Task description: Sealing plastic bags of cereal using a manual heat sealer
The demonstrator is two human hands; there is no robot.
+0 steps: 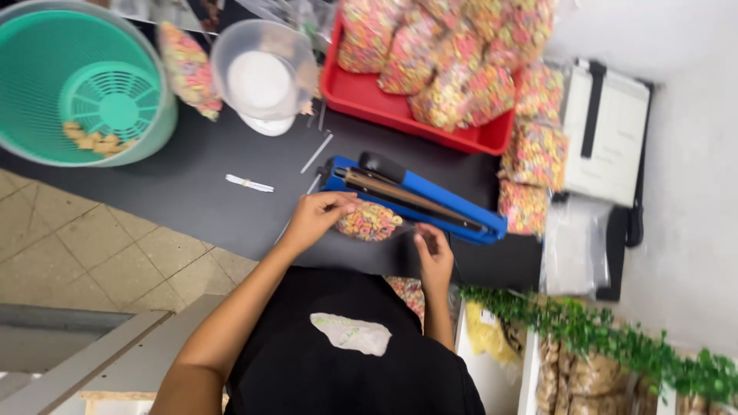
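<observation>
Near the middle of the frame, the left hand [319, 215] pinches the edge of a small clear bag of coloured cereal rings [369, 221], its fingers closed on the plastic at the bag's upper left corner. The bag lies on the black table [192, 192], its far edge tucked against the blue heat sealer [419, 198], which runs diagonally from centre toward the right. The right hand [433, 250] sits just to the lower right of the bag, fingers curled at the sealer's near edge (whether they grip the plastic or only rest there cannot be told).

In the upper middle, a red tray [369, 100] holds a heap of filled bags [453, 54] of the same cereal, and more filled bags [534, 154] are stacked just right of the tray. At the upper left stands a green basket [84, 77] with a few brown pieces inside. Beside it to the right is a clear plastic tub [265, 73]. A small white strip [248, 183] lies on the table, left of the sealer. A white paper cutter [607, 131] occupies the upper right.
</observation>
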